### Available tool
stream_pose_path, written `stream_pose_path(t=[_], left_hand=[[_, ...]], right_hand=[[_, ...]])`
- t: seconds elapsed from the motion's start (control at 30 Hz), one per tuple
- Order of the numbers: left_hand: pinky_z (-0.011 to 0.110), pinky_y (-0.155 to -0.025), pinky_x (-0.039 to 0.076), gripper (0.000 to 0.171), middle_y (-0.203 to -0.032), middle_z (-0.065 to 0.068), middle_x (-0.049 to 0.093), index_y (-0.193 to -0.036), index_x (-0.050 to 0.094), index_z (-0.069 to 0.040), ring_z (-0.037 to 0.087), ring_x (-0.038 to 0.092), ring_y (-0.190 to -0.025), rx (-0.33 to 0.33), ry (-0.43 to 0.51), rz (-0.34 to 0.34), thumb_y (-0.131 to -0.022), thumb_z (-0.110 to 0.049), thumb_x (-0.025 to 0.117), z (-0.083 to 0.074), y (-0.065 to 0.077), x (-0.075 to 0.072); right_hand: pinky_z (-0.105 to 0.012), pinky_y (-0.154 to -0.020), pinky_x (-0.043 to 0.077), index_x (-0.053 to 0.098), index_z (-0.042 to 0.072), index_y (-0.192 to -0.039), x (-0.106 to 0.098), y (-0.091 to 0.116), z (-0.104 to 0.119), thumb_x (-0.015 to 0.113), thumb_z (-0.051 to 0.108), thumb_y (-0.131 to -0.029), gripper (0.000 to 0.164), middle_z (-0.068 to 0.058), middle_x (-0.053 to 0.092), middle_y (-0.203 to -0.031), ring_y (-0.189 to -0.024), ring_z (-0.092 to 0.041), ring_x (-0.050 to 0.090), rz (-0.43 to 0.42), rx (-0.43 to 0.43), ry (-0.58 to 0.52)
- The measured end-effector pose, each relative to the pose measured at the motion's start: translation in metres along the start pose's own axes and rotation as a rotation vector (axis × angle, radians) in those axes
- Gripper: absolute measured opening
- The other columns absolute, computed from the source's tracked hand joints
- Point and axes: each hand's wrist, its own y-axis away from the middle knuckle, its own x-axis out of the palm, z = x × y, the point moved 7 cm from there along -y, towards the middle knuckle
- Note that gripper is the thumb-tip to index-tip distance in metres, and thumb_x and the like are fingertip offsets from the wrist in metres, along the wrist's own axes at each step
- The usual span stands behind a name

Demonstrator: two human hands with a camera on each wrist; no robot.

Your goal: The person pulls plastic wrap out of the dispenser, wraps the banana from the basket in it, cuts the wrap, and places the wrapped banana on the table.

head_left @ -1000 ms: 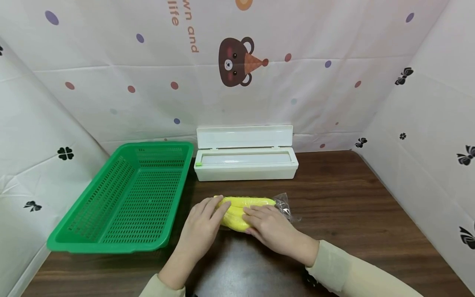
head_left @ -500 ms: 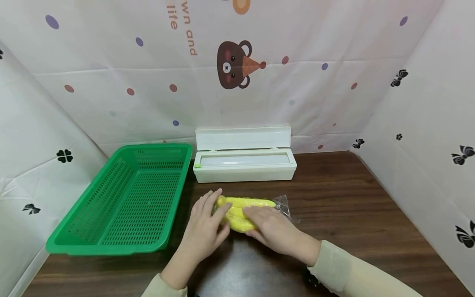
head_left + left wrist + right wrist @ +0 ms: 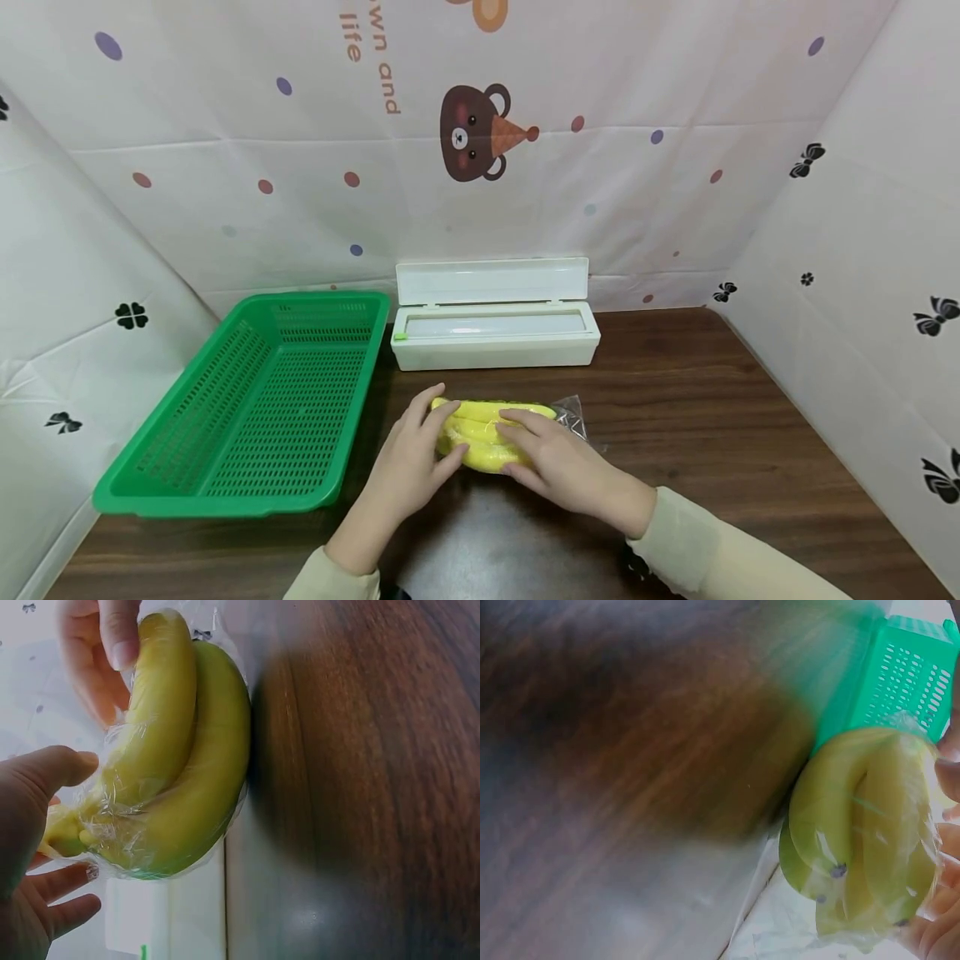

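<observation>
A bunch of yellow bananas [image 3: 480, 433] wrapped in clear plastic film lies on the table between my two hands. My left hand [image 3: 405, 458] is at the stem end, thumb and fingers spread around it; in the left wrist view a gap shows between the thumb [image 3: 64, 769] and the fruit. Over the other end, my right hand [image 3: 562, 458] rests its fingers on top, with its thumb near the front edge of the bunch. Loose film [image 3: 572, 417] sticks out past the banana tips on the right. The right wrist view shows the dark tips [image 3: 840, 870] under the film.
To the left stands a green plastic basket [image 3: 348, 467] with slotted sides. Behind the bananas sits a white cling film dispenser [image 3: 495, 357] with its lid raised and a small green slider. Dark wooden table [image 3: 675, 400] extends to the right, and white printed sheets surround it.
My left hand's fingers have shifted and spread about the stem end. The right hand's fingers have lifted and spread slightly, moving a little right. The bananas have turned slightly toward me.
</observation>
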Motion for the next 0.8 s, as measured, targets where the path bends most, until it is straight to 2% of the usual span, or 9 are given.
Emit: stream_pose_path(t=[0.23,0.47,0.6,0.8], left_hand=[[0.048,-0.086,0.051,0.046,-0.138,0.012,0.045,-0.119,0.061,-0.011,0.027,0.060,-0.109,-0.038,0.015,0.031,-0.077,-0.023,0.077,0.004,0.001,0.002],[0.048,-0.085,0.051,0.044,-0.138,0.013,0.045,-0.118,0.061,-0.011,0.027,0.060,-0.107,-0.050,0.009,0.046,-0.078,-0.022,0.077,0.005,0.001,0.001],[0.048,-0.086,0.051,0.044,-0.138,0.013,0.045,-0.118,0.062,-0.011,0.027,0.060,-0.107,-0.063,0.008,0.055,-0.078,-0.021,0.076,0.006,0.001,0.001],[0.048,-0.086,0.051,0.044,-0.138,0.013,0.044,-0.118,0.061,-0.011,0.026,0.060,-0.107,-0.070,0.013,0.064,-0.078,-0.021,0.076,0.008,0.001,0.001]], right_hand=[[-0.037,-0.092,0.050,0.058,0.006,-0.127,-0.014,0.002,-0.016,0.063,0.029,-0.091,0.043,-0.009,0.055,-0.129,-0.113,-0.022,0.059,-0.005,0.115,-0.071],[-0.040,-0.097,0.047,0.057,0.005,-0.127,-0.037,0.010,-0.053,0.054,0.012,-0.095,0.033,-0.009,0.058,-0.128,-0.117,-0.023,0.057,-0.036,0.223,-0.176],[-0.045,-0.097,0.046,0.055,0.005,-0.129,-0.042,0.018,-0.075,0.052,0.011,-0.096,0.034,-0.012,0.058,-0.129,-0.119,-0.027,0.056,0.024,0.303,-0.235],[-0.049,-0.101,0.041,0.047,0.005,-0.137,-0.029,0.025,-0.091,0.052,0.017,-0.097,0.042,-0.014,0.051,-0.138,-0.127,-0.032,0.048,0.159,0.367,-0.311]])
